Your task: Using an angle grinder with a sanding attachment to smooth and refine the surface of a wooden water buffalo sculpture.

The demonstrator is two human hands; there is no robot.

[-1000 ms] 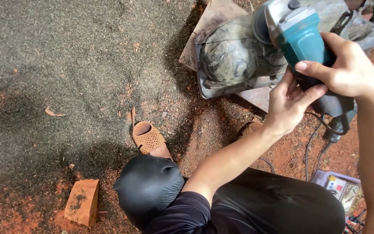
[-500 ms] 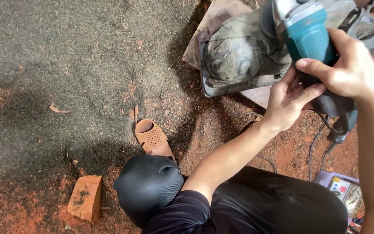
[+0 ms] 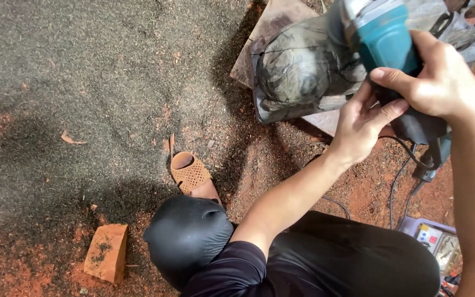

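A teal and grey angle grinder [image 3: 383, 38] is held against a dark grey-green carved stone [image 3: 298, 69] at the upper right. My right hand [image 3: 441, 80] is wrapped over the grinder's body from above. My left hand [image 3: 361, 129] grips the same tool from below, thumb and fingers around its dark rear part. The stone rests on a flat pale slab [image 3: 273, 22]. The grinder's black cord [image 3: 399, 184] hangs down toward the ground.
Red dirt and a wide patch of dark grey dust cover the ground. My foot in a tan perforated sandal [image 3: 191, 173] and my black-clad knee [image 3: 188, 236] are at the centre bottom. A red brick [image 3: 104, 253] lies lower left. A small pale box [image 3: 435, 239] sits lower right.
The grinder and both hands have shifted slightly left along the stone. The grip is unchanged.
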